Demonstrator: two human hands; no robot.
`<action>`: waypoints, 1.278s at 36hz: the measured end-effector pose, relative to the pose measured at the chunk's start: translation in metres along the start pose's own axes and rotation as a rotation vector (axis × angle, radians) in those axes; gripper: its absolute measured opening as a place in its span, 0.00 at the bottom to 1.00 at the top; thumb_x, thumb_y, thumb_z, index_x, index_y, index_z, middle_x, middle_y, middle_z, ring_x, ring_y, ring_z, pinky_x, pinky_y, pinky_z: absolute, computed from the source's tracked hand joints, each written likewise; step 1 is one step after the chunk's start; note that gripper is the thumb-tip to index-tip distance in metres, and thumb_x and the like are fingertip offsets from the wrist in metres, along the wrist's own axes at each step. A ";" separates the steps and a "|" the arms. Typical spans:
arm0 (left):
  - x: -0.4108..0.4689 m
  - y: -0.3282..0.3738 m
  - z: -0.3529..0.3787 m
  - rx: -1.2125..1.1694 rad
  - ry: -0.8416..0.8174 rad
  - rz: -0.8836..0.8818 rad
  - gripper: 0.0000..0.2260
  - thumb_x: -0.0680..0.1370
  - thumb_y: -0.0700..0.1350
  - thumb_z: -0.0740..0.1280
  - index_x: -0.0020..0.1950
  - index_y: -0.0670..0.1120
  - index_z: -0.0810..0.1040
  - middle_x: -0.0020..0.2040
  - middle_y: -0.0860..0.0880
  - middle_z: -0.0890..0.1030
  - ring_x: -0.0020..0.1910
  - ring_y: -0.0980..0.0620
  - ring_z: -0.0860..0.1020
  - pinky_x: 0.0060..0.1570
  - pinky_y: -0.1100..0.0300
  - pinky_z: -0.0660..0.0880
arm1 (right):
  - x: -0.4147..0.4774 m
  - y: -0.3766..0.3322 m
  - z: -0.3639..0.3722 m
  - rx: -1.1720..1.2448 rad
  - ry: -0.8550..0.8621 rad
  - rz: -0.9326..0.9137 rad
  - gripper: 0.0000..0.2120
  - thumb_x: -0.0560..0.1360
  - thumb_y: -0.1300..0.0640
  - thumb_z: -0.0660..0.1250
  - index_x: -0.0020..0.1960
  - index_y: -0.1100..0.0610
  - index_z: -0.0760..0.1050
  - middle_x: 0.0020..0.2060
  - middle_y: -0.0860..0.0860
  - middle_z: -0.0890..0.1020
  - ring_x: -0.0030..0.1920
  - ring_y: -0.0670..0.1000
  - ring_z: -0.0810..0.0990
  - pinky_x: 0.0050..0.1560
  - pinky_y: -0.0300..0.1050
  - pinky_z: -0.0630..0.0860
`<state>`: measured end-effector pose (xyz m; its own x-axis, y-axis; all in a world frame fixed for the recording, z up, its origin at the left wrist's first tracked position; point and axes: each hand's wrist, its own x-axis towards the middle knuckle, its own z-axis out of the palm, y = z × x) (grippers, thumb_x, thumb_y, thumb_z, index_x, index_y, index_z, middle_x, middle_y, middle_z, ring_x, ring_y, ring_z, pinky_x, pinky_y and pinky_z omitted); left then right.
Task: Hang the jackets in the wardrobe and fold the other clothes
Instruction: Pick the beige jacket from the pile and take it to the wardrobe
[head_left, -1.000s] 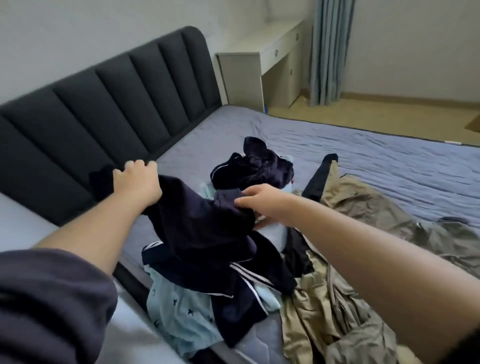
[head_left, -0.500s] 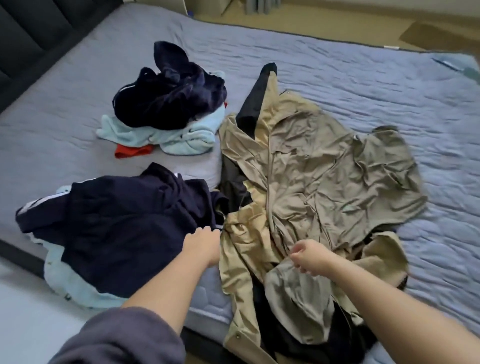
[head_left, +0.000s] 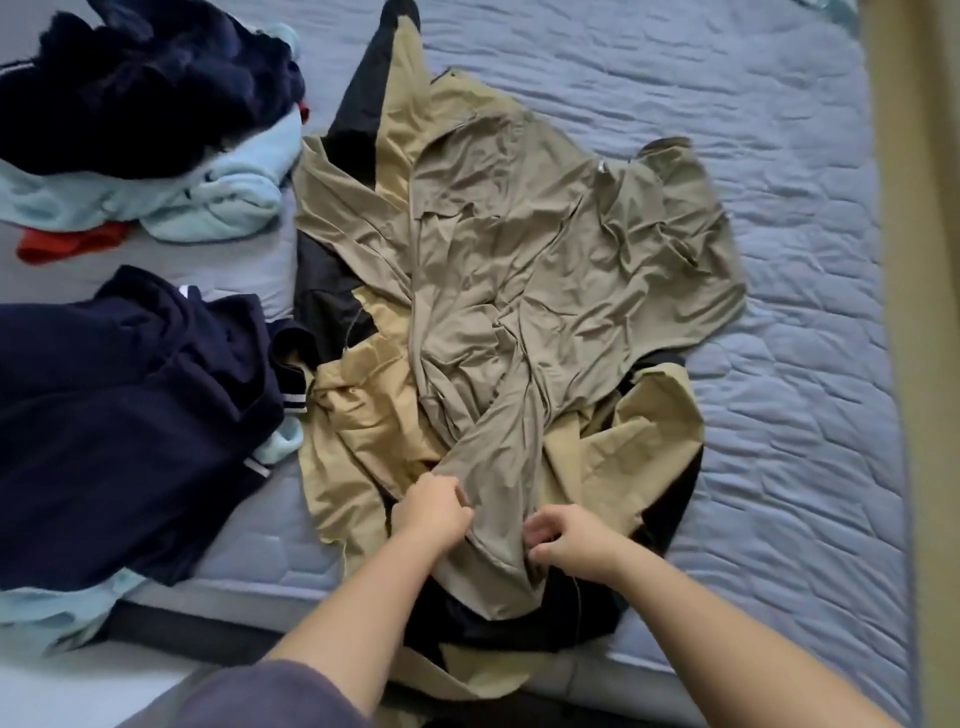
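A crumpled olive-khaki jacket (head_left: 519, 249) lies spread on the bed, on top of a tan jacket with black lining (head_left: 363, 426). My left hand (head_left: 431, 506) pinches the olive jacket's near edge on its left side. My right hand (head_left: 569, 540) grips the same edge on its right side. A navy garment with white stripes (head_left: 130, 415) lies flat to the left, over a pale blue piece (head_left: 47, 608). At the far left sits a heap of dark navy fleece (head_left: 145, 78), pale blue fleece (head_left: 218, 202) and a red item (head_left: 67, 241).
The clothes lie on a bed with a quilted grey-blue cover (head_left: 805, 364). Its near edge runs along the bottom, with pale floor (head_left: 62, 686) at lower left. Wooden floor (head_left: 924, 260) shows past the bed's right edge.
I dropped the navy garment on the left of the bed and turned to the jackets. Both hands moved onto the olive jacket's near edge and closed on it.
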<state>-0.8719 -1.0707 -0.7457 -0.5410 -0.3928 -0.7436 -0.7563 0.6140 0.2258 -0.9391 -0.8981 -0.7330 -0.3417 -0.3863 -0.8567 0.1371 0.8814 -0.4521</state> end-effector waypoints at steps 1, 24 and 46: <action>0.000 0.002 0.000 0.019 0.060 -0.011 0.11 0.74 0.50 0.66 0.56 0.53 0.77 0.60 0.48 0.73 0.62 0.47 0.73 0.60 0.52 0.71 | -0.003 0.002 -0.001 0.012 0.013 -0.018 0.19 0.72 0.64 0.68 0.62 0.61 0.75 0.51 0.51 0.79 0.51 0.46 0.77 0.46 0.30 0.74; -0.168 0.088 -0.070 0.095 -0.024 0.742 0.05 0.75 0.48 0.66 0.49 0.50 0.73 0.43 0.51 0.80 0.43 0.51 0.78 0.46 0.53 0.75 | -0.119 -0.005 -0.064 0.034 0.458 -0.266 0.35 0.73 0.64 0.62 0.76 0.50 0.55 0.66 0.55 0.67 0.64 0.55 0.70 0.64 0.46 0.69; -0.193 0.043 -0.045 0.768 -0.178 0.416 0.14 0.81 0.53 0.57 0.61 0.48 0.73 0.58 0.46 0.78 0.56 0.46 0.76 0.52 0.53 0.73 | -0.174 0.068 -0.067 -1.295 0.122 0.043 0.17 0.79 0.57 0.59 0.68 0.54 0.69 0.67 0.54 0.73 0.69 0.57 0.67 0.68 0.57 0.61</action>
<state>-0.8171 -0.9995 -0.5641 -0.6035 0.0373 -0.7965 -0.0218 0.9978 0.0632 -0.9330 -0.7530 -0.5981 -0.4505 -0.3849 -0.8056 -0.8183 0.5388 0.2002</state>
